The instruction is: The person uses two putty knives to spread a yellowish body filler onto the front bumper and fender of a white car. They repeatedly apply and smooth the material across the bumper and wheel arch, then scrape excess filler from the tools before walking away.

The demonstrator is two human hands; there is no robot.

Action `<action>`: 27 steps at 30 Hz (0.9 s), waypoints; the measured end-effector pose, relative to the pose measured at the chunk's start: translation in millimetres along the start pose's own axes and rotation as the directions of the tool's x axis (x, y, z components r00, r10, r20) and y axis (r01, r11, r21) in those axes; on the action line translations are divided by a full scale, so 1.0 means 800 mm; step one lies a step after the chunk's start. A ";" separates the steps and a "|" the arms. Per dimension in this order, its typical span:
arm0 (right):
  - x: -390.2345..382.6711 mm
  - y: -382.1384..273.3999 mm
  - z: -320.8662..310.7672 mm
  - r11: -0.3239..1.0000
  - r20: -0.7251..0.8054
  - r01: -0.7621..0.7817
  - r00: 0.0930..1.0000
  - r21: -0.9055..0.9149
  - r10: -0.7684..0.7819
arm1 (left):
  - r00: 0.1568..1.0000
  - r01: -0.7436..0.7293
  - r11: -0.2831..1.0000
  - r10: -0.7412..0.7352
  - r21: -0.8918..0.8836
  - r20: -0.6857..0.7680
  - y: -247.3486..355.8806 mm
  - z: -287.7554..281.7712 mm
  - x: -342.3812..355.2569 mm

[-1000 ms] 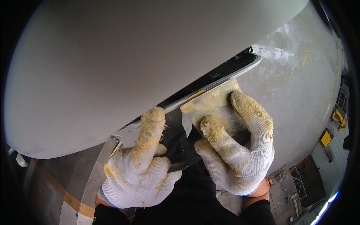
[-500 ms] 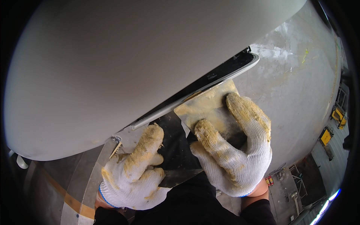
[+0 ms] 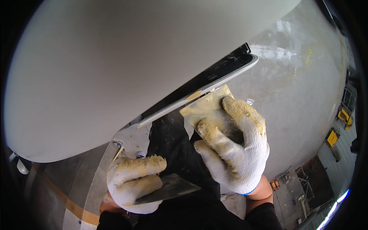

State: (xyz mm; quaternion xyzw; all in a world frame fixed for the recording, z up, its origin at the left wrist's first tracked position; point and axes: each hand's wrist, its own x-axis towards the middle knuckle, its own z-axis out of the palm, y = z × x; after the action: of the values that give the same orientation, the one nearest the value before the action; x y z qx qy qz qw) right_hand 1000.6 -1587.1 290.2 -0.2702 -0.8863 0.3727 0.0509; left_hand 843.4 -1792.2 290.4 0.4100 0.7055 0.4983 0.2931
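Observation:
My right hand [image 3: 243,155], in a white knit glove caked with yellowish putty, grips a flat metal putty spreader [image 3: 211,109]. Putty is smeared over the spreader's face, and its far edge is close to a light grey panel edge [image 3: 168,111]. A yellow patch of putty [image 3: 194,95] sits on that edge. Lower left, my left hand [image 3: 132,180], gloved and just as smeared, is closed around a dark metal scraper [image 3: 174,188] whose blade points right. Its handle is hidden by the fingers.
A large pale grey body panel [image 3: 126,69] fills the upper left, with a dark gap [image 3: 207,76] behind the edge. Concrete floor [image 3: 295,99] spreads out right. Yellow equipment [image 3: 332,138] and a metal frame [image 3: 304,184] stand far right. A small container [image 3: 140,154] is beyond my left hand.
The spreader has come slightly down and away from the panel edge, uncovering the putty patch. My left hand has dropped lower and turned, so more of the scraper blade shows.

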 end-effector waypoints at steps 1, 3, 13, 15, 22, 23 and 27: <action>-0.005 0.001 -0.009 0.998 0.008 -0.034 0.999 0.059 0.033 | 1.000 0.002 0.998 -0.002 -0.060 -0.002 0.000 0.009 -0.002; -0.018 0.002 -0.029 0.935 -0.007 -0.076 0.996 0.347 0.084 | 0.943 -0.174 0.942 0.075 -0.287 -0.324 0.001 0.028 -0.008; -0.007 -0.065 -0.106 0.959 0.203 -0.279 0.938 -0.044 0.282 | 0.967 -0.192 0.928 0.123 -0.318 -0.225 0.006 0.017 -0.044; 0.013 -0.086 -0.109 0.938 0.184 -0.213 0.946 -0.272 0.268 | 0.968 -0.187 0.920 0.114 -0.344 -0.223 0.004 0.017 -0.045; 0.074 -0.121 -0.106 0.847 0.245 -0.059 0.944 -0.529 0.219 | 0.971 -0.178 0.897 0.092 -0.405 -0.223 -0.002 0.012 -0.049; 0.082 -0.122 -0.108 0.835 0.259 -0.035 0.943 -0.549 0.210 | 0.970 -0.178 0.893 0.087 -0.414 -0.228 -0.002 0.012 -0.050; 0.103 -0.124 -0.107 0.842 0.288 0.012 0.942 -0.539 0.171 | 0.966 -0.179 0.880 0.072 -0.439 -0.249 -0.007 0.010 -0.053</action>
State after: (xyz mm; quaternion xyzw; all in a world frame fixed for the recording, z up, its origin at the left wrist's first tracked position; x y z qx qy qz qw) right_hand 911.9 -1548.0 410.6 -0.2455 -0.9385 0.1526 -0.1888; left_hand 869.5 -1825.9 282.8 0.3153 0.5684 0.7116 0.2667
